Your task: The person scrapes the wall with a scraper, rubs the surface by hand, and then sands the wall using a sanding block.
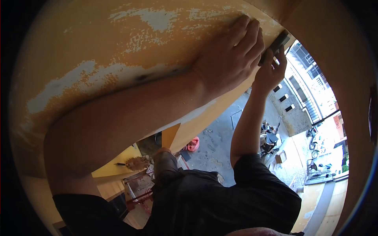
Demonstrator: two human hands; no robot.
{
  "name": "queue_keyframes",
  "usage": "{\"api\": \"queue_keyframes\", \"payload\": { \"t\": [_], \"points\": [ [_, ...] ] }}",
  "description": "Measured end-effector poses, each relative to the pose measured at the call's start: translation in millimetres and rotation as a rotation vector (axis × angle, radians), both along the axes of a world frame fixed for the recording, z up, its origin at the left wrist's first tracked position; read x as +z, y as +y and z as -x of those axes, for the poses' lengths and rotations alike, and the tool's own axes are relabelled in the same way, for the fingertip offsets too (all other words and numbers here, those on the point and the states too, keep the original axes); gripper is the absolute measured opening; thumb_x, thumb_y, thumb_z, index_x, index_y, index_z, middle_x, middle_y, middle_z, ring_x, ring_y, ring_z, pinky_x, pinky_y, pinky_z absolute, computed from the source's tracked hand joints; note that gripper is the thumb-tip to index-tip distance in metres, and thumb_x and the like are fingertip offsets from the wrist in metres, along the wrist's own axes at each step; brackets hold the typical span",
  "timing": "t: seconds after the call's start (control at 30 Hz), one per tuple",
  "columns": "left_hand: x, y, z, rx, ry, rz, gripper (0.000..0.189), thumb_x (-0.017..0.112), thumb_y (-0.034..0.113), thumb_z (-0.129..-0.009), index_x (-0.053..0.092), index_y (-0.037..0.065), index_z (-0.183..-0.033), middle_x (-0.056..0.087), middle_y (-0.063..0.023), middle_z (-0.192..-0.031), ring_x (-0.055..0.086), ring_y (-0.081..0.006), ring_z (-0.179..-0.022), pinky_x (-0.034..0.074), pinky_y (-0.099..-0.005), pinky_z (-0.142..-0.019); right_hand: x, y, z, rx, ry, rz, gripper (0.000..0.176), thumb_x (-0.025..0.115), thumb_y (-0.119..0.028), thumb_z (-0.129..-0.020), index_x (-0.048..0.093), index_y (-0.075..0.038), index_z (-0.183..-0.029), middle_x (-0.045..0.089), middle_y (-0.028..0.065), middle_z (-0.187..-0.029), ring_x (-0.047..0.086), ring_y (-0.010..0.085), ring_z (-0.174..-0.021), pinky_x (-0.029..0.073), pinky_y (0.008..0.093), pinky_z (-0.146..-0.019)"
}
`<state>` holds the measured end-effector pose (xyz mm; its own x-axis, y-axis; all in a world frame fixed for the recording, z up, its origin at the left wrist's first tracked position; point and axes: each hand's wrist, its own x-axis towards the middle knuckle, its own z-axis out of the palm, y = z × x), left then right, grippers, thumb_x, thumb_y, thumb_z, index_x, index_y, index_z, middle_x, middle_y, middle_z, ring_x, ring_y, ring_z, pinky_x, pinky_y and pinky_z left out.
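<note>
My left hand (232, 55) rests on the orange-yellow surface (177, 43), fingers slightly bent and apart, holding nothing that I can see. Pale, worn patches mark this surface. To its right, my right hand (271, 70) grips a small dark block (278, 42) between thumb and fingers. The block lies against the surface close to its edge, just beyond the left fingertips. My left forearm stretches across the surface from the lower left.
Below is a grey floor (214, 149) with a red bundle (193, 144) on it. Assorted items (269, 139) and a cardboard box (281, 157) stand at right. A brown brush-like object (136, 163) lies on a yellow board (114, 167). Parked motorcycles (314, 147) show farther off.
</note>
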<state>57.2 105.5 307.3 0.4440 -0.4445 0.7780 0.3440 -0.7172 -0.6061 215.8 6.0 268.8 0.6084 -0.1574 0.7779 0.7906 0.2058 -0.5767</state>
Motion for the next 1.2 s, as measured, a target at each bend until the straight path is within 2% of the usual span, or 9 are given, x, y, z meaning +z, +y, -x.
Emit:
{"api": "queue_keyframes", "payload": {
  "t": [0.1,0.3,0.37,0.4,0.5,0.67,0.8,1.03,1.2],
  "points": [
    [3,1,1,0.004,-0.001,-0.017,0.036,0.055,0.03,-0.083,0.066,0.004,-0.104,0.056,-0.0147,-0.122,0.046,-0.0317,-0.125,0.03,-0.0514,-0.111,-23,-1,-7,-0.25,-0.057,0.145,0.04,0.067,-0.013,-0.09,0.057,-0.002,-0.127,0.059,0.0116,-0.107,0.066,0.0161,-0.085,0.051,0.0243,-0.063],
    [0,1,-2,-0.021,-0.01,0.005,0.034,0.055,0.03,-0.083,0.068,0.004,-0.102,0.056,-0.0152,-0.122,0.046,-0.033,-0.125,0.03,-0.0515,-0.11,-13,-1,4,-0.205,-0.043,0.176,0.04,0.067,-0.012,-0.09,0.057,0.0,-0.126,0.063,0.0132,-0.107,0.066,0.0157,-0.081,0.051,0.0239,-0.062],
    [0,2,-2,-0.017,-0.012,0.007,0.035,0.055,0.03,-0.083,0.068,0.004,-0.102,0.056,-0.0153,-0.122,0.046,-0.0329,-0.125,0.03,-0.0516,-0.11,6,3,4,-0.025,0.009,-0.009,0.04,0.067,-0.012,-0.09,0.057,0.0,-0.126,0.062,0.0132,-0.108,0.066,0.0166,-0.081,0.052,0.0239,-0.062],
    [0,1,-2,-0.012,-0.016,0.0,0.035,0.055,0.03,-0.083,0.068,0.004,-0.103,0.056,-0.0154,-0.122,0.046,-0.0328,-0.125,0.03,-0.0516,-0.11,0,6,3,-0.189,-0.043,0.056,0.039,0.066,-0.011,-0.09,0.057,0.0,-0.126,0.06,0.0134,-0.109,0.066,0.0175,-0.082,0.054,0.0248,-0.062],
    [3,0,1,0.019,0.0,-0.032,0.035,0.056,0.03,-0.083,0.068,0.004,-0.103,0.056,-0.0156,-0.123,0.045,-0.0328,-0.125,0.03,-0.0519,-0.111,-32,-1,15,-0.184,-0.035,0.156,0.038,0.065,-0.01,-0.09,0.057,-0.001,-0.126,0.059,0.0131,-0.109,0.066,0.0179,-0.082,0.054,0.0253,-0.061],
    [2,0,1,-0.015,0.014,0.02,0.036,0.056,0.03,-0.083,0.068,0.004,-0.104,0.055,-0.0154,-0.123,0.045,-0.0321,-0.126,0.029,-0.0521,-0.111,7,2,3,-0.054,0.015,0.031,0.039,0.065,-0.011,-0.09,0.057,0.0,-0.126,0.059,0.0132,-0.113,0.064,0.0169,-0.083,0.053,0.0256,-0.061],
    [3,-1,1,0.001,0.005,-0.019,0.036,0.056,0.03,-0.083,0.067,0.004,-0.105,0.055,-0.0152,-0.124,0.045,-0.0316,-0.126,0.029,-0.0523,-0.111,-37,-3,7,-0.229,-0.045,0.216,0.04,0.066,-0.014,-0.09,0.056,-0.004,-0.127,0.059,0.0113,-0.111,0.063,0.0168,-0.089,0.052,0.0292,-0.07],
    [1,1,0,0.023,0.0,-0.026,0.036,0.055,0.03,-0.084,0.067,0.004,-0.105,0.055,-0.0156,-0.124,0.045,-0.0321,-0.126,0.029,-0.0527,-0.111,-8,2,-6,-0.257,-0.118,0.121,0.037,0.065,-0.014,-0.091,0.056,-0.001,-0.124,0.06,0.0115,-0.107,0.064,0.0162,-0.084,0.052,0.0276,-0.066],
    [3,2,2,0.039,0.018,-0.027,0.037,0.055,0.03,-0.083,0.067,0.003,-0.106,0.055,-0.0161,-0.123,0.045,-0.033,-0.126,0.029,-0.0528,-0.111,-17,-4,5,-0.069,-0.028,0.138,0.038,0.066,-0.013,-0.09,0.055,-0.001,-0.125,0.057,0.0124,-0.112,0.064,0.0174,-0.084,0.054,0.0259,-0.065]
  ]
}}
